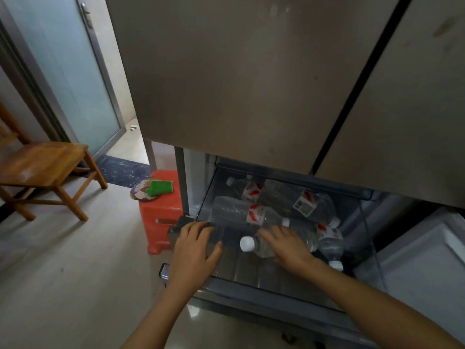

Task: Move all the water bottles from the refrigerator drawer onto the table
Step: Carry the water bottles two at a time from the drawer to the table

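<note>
Right hand (289, 245) covers mid-body of front bottle (260, 251); label hidden. Rear bottles (247, 188) partly under fridge door (239, 84) edge, in shadow; pile overlaps, count unclear. Both forearms cut by bottom edge. Chair (45, 167) cut by left edge. Small object (133, 127) on floor by doorway too small to identify. Print on round item (141, 192) on stool (161, 217) blurred.

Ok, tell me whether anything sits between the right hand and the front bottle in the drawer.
Nothing visible does. The right hand lies directly on the front bottle in the open drawer, and no other bottle lies over it. The left hand rests on the drawer's left corner, clear of it.
</note>
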`<state>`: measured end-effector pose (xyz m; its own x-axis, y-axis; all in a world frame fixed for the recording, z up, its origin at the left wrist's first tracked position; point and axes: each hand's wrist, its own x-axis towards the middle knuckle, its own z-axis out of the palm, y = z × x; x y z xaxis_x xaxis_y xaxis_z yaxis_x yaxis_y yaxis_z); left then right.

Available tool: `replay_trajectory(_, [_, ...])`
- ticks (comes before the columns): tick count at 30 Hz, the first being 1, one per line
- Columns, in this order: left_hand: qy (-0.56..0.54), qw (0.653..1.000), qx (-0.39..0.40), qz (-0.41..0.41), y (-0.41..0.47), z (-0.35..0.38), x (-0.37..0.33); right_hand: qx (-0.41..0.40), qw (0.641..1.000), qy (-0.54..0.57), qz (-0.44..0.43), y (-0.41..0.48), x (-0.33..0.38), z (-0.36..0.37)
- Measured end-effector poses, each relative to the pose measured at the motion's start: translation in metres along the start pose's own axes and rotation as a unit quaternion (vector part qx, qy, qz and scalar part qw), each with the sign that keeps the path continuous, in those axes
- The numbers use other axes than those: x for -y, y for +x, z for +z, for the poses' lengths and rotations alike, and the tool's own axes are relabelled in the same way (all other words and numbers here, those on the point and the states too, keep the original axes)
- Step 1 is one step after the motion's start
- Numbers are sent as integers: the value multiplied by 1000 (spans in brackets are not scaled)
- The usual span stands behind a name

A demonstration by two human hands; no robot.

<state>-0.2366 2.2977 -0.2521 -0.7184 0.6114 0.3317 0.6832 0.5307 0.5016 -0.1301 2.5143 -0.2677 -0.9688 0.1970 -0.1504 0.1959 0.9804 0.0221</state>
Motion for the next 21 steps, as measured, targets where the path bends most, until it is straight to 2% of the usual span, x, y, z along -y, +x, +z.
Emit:
replay_trajectory(3, [-4, 1000, 8, 4, 1, 1, 1, -78, 978, 168, 92, -22, -7, -14])
replay_trajectory(4, [-8, 1000, 14, 3, 2, 1, 1, -116, 953, 245, 137, -32, -10, -20])
replay_trajectory(7, [-21, 998, 62, 3, 8, -1, -3, -233, 826, 443, 259, -58, -18, -28])
replay_trajectory(9, [-14, 988, 149, 29, 19, -1, -13, -262, 775, 494, 296, -76, -19, -31])
replay_trajectory(10, [11, 980, 192, 57, 27, 1, -19, -271, 763, 503, 303, -83, -19, -30])
replay_trajectory(12, [81, 954, 266, 115, 48, 15, -33, -287, 756, 500, 310, -97, -20, -29])
replay_trajectory(15, [154, 919, 324, 162, 80, 48, -46, -290, 758, 480, 334, -111, -24, -25])
replay_trajectory(18, [209, 898, 342, 182, 105, 87, -53, -291, 750, 470, 363, -119, -26, -19])
replay_trajectory(21, [252, 889, 322, 204, 121, 114, -61, -280, 752, 457, 384, -121, -26, -17])
